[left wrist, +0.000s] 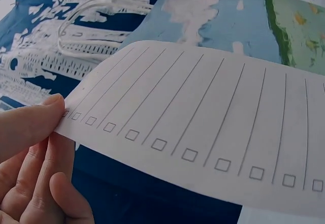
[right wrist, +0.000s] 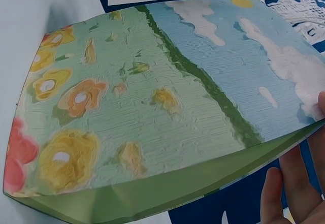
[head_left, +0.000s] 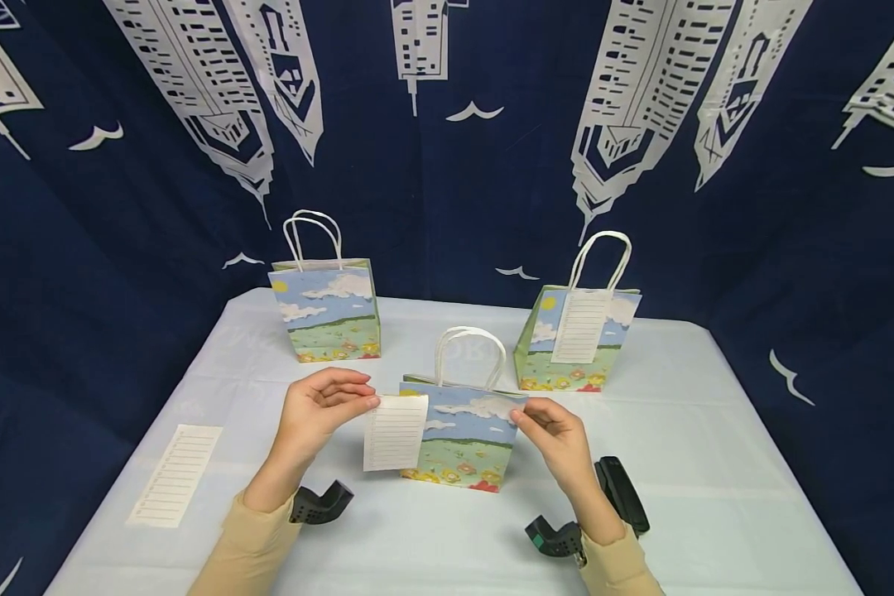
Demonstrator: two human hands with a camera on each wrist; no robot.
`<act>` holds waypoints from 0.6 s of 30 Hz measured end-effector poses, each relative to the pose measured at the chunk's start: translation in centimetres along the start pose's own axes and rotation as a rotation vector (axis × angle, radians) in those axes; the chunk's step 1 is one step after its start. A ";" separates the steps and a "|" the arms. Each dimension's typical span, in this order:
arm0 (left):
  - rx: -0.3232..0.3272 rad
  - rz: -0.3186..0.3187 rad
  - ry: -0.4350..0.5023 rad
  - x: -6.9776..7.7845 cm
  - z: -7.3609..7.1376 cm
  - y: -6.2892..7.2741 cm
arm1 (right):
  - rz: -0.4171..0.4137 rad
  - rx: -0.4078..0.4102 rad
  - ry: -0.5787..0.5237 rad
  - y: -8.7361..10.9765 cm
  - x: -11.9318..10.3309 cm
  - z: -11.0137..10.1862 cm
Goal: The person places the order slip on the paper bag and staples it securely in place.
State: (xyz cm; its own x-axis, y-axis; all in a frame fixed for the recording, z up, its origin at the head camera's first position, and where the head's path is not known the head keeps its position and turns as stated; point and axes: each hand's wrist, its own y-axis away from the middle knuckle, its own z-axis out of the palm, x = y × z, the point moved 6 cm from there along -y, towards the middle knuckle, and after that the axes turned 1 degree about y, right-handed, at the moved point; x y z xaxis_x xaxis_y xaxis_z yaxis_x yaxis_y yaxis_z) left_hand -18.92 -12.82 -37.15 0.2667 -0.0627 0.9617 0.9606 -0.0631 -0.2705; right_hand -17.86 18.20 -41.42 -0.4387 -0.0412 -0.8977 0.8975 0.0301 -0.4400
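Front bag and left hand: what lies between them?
A lined sheet, pinched by the left hand and overlapping the front bag in the head view.

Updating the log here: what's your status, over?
Left hand pinching lined slip. Right hand pinching middle bag. Slip partly covers bag's front. No obstruction seen.

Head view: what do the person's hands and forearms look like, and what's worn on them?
The left hand and right hand are ungloved. The left sleeve and right sleeve are plain tan. A curved black piece juts out by the left one; by the right, a similar black mount has a green patch, with a rounded black oblong opposite. No cables show.
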 end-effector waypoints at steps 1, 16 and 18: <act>-0.003 0.011 0.002 0.0 0.2 -0.1 | 0.003 0.000 0.003 0.0 0.0 0.0; 0.082 0.122 -0.015 0.4 3.5 -0.5 | 0.004 -0.014 0.025 0.0 0.0 0.1; 0.101 0.141 -0.014 1.2 4.0 -0.4 | 0.006 -0.011 0.031 0.0 0.0 0.1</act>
State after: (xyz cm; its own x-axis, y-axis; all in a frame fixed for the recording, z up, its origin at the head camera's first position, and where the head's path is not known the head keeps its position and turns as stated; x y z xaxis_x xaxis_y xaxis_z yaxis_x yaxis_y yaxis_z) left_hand -18.63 -8.85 -35.72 0.3999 -0.0496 0.9152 0.9163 0.0460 -0.3978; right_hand -17.86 18.14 -41.38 -0.4343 -0.0100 -0.9007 0.8998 0.0415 -0.4343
